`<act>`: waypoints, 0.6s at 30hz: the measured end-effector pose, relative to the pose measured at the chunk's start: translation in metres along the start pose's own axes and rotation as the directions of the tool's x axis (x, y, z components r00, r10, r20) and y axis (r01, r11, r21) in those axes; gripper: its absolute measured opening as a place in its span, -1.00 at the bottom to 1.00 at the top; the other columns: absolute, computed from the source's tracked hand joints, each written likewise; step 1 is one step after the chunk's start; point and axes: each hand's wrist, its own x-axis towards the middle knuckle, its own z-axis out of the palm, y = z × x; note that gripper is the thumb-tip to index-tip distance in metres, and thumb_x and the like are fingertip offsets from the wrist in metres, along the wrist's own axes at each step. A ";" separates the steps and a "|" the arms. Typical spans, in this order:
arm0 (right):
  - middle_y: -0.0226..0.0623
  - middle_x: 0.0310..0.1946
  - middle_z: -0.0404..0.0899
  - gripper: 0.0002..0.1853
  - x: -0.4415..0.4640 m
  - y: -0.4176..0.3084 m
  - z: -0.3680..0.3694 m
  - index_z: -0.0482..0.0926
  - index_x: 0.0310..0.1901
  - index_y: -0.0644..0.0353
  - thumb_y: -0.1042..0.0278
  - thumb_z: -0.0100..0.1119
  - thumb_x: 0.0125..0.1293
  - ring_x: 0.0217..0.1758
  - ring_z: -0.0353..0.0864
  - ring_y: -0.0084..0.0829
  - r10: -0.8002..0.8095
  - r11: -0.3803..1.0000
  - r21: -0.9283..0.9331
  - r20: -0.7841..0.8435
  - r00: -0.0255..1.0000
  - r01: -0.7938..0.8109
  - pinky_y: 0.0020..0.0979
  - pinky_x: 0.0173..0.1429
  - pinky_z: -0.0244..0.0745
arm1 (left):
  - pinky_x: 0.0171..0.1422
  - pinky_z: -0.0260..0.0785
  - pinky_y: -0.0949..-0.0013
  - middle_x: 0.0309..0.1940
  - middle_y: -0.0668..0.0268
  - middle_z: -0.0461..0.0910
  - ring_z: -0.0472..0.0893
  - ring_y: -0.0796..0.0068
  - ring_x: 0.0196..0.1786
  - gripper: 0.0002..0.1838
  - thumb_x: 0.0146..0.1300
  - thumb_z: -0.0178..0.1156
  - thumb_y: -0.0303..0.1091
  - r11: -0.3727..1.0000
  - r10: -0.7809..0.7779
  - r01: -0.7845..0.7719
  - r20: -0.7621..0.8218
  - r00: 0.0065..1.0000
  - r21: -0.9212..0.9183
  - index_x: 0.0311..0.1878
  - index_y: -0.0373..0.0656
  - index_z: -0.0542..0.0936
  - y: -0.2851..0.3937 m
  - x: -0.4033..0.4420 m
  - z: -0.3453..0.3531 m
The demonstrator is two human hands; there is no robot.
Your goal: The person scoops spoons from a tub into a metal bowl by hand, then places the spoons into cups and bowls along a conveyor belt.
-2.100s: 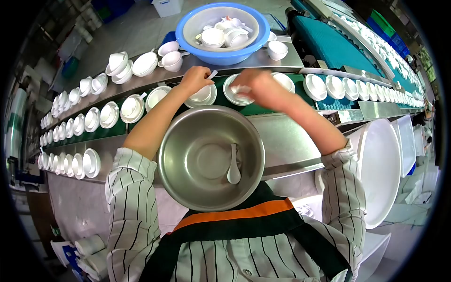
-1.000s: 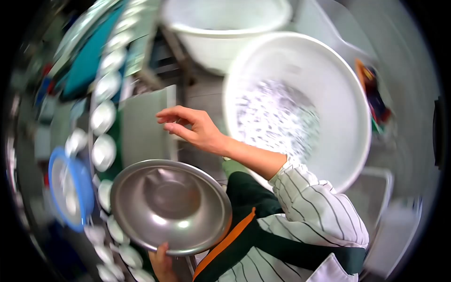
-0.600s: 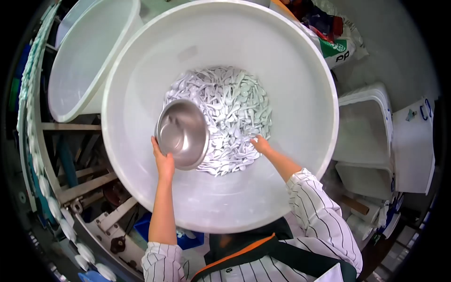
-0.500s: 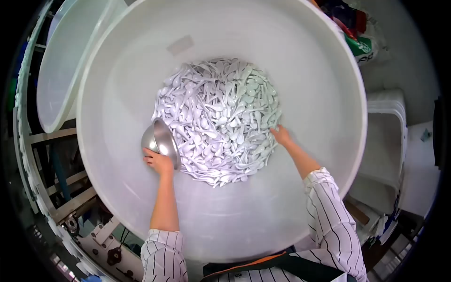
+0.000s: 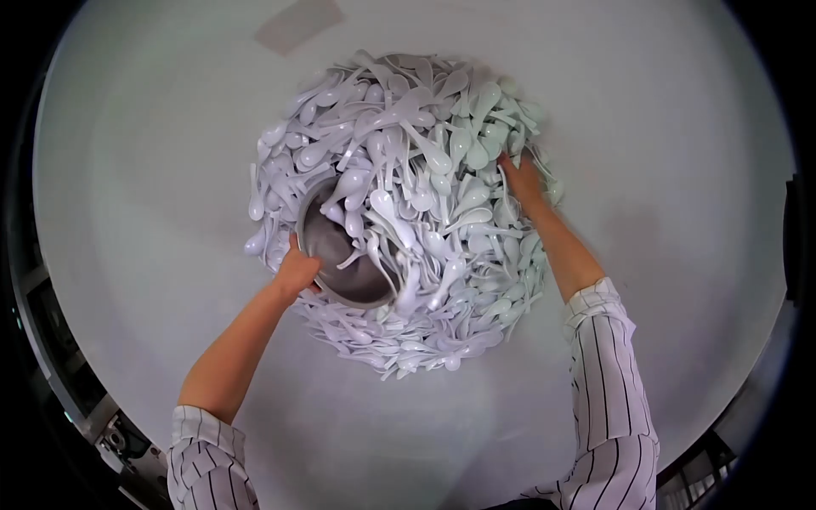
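Observation:
A heap of white spoons (image 5: 425, 178) covers the bottom of a big white tub. Tilted on its side among them, a steel bowl (image 5: 340, 263) has several spoons lying over its rim and inside it. The fingers of my left hand (image 5: 299, 268) are wrapped round the bowl's left rim. On the right side of the heap, my right hand (image 5: 524, 180) reaches in among the spoons, its thumb apart from the fingers; the fingertips are partly hidden, and what they may hold cannot be made out.
The wall of the white tub (image 5: 153, 212) surrounds both hands on every side. A greyish patch (image 5: 299, 25) marks its far wall. Dark metal framework (image 5: 119, 442) shows outside the tub at the lower left.
The view has come closer to the tub's inside. The steel bowl has moved right into the heap, and spoons now lie in it. My right hand has pushed in among the spoons.

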 end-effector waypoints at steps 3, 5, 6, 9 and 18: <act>0.05 -0.04 0.57 -0.11 -0.030 -0.026 0.043 0.44 0.14 0.29 -0.44 0.08 0.06 0.03 0.54 0.01 -0.087 0.988 0.142 0.146 0.985 0.066 -0.19 0.16 0.35 | -0.39 0.61 0.28 -0.21 0.11 0.57 0.66 0.29 -0.33 -0.52 0.00 0.00 -0.52 0.959 -0.115 0.155 0.176 0.978 -0.237 0.08 -0.42 0.39 -0.023 0.031 0.024; 0.03 -0.08 0.59 -0.16 -0.061 -0.048 0.091 0.45 0.11 0.31 -0.37 0.15 0.07 -0.02 0.57 -0.05 -0.102 0.995 0.009 0.219 0.970 0.103 -0.22 0.13 0.39 | -0.42 0.58 0.31 -0.23 0.13 0.57 0.65 0.32 -0.38 -0.54 0.01 -0.02 -0.52 0.943 -0.088 0.133 0.157 0.984 -0.307 0.06 -0.41 0.39 -0.037 0.037 0.034; 0.03 -0.10 0.59 -0.21 -0.076 -0.056 0.120 0.47 0.08 0.33 -0.31 0.20 0.09 -0.02 0.58 -0.10 -0.088 0.989 -0.093 0.237 0.967 0.113 -0.25 0.12 0.40 | -0.44 0.57 0.32 -0.24 0.14 0.57 0.64 0.34 -0.40 -0.55 0.01 -0.02 -0.52 0.921 -0.103 0.154 0.159 0.982 -0.359 0.05 -0.40 0.40 -0.045 0.033 0.032; 0.01 -0.12 0.60 -0.25 -0.133 -0.089 0.133 0.48 0.04 0.28 -0.27 0.25 0.05 -0.01 0.58 -0.09 -0.167 0.985 0.026 0.343 0.925 0.168 -0.22 0.09 0.43 | -0.45 0.49 0.38 -0.30 0.21 0.56 0.61 0.42 -0.37 -0.60 0.09 0.00 -0.50 0.865 -0.056 0.111 0.125 0.991 -0.489 0.06 -0.30 0.39 -0.061 0.021 0.043; -0.16 -0.11 0.58 -0.75 -0.277 -0.199 0.058 0.59 -0.16 0.21 0.33 0.19 0.11 0.01 0.49 -0.10 -0.449 0.706 -0.383 0.409 0.795 0.596 -0.17 0.07 0.43 | -0.13 0.43 0.39 -0.23 0.30 0.54 0.57 0.44 -0.19 -0.58 -0.01 0.06 -0.62 0.388 0.177 0.064 0.142 0.974 -0.920 0.01 -0.30 0.41 -0.105 -0.105 0.069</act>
